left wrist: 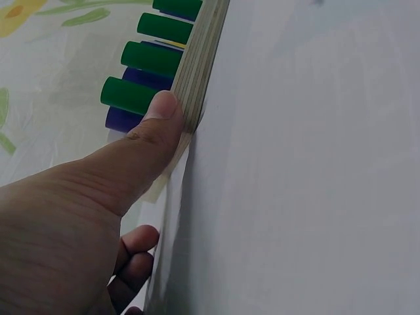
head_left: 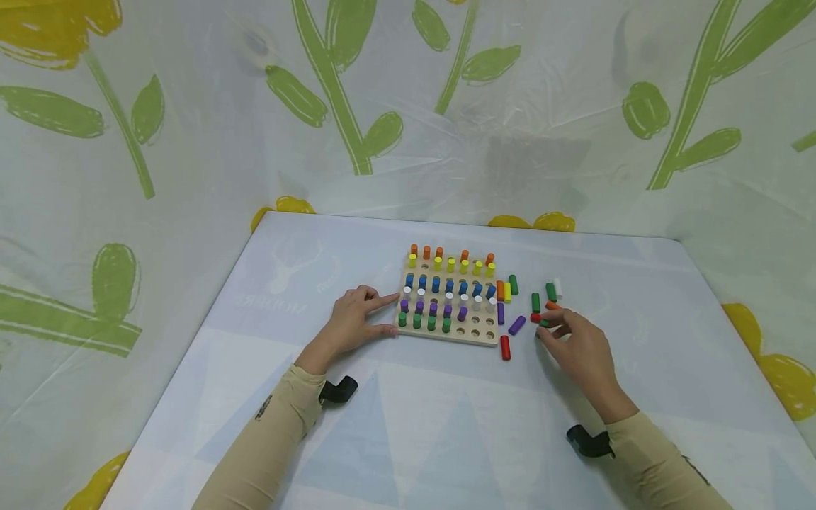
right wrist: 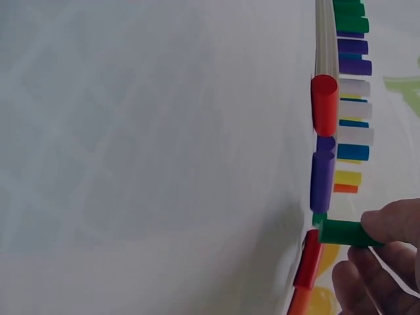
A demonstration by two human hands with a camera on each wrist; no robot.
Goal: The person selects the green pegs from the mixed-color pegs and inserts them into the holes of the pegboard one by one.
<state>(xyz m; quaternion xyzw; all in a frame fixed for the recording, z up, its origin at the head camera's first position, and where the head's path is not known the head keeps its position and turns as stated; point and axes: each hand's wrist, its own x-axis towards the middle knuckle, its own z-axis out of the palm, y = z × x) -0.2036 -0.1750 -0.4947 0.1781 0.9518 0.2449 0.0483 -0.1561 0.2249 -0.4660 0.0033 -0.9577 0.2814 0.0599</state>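
A wooden pegboard (head_left: 446,337) carries rows of orange, yellow, blue, white, purple and green pegs, with some bare holes among them. At its left edge, the thumb and straight index finger of my left hand (head_left: 349,322) touch the wood; the thumb (left wrist: 154,134) presses by the front corner, close to a green peg (left wrist: 131,96). To the right of the board, my right hand (head_left: 581,348) pinches a green peg (right wrist: 342,233) between thumb and fingertips, over the loose pegs. Just under it lies a red peg (right wrist: 307,259).
Loose pegs are scattered right of the board: a red one (head_left: 506,348) in front, a purple one (head_left: 517,325), a yellow one (head_left: 507,292) and a white one (head_left: 558,287) among several others. The pale table (head_left: 408,425) meets flower-printed sheeting behind.
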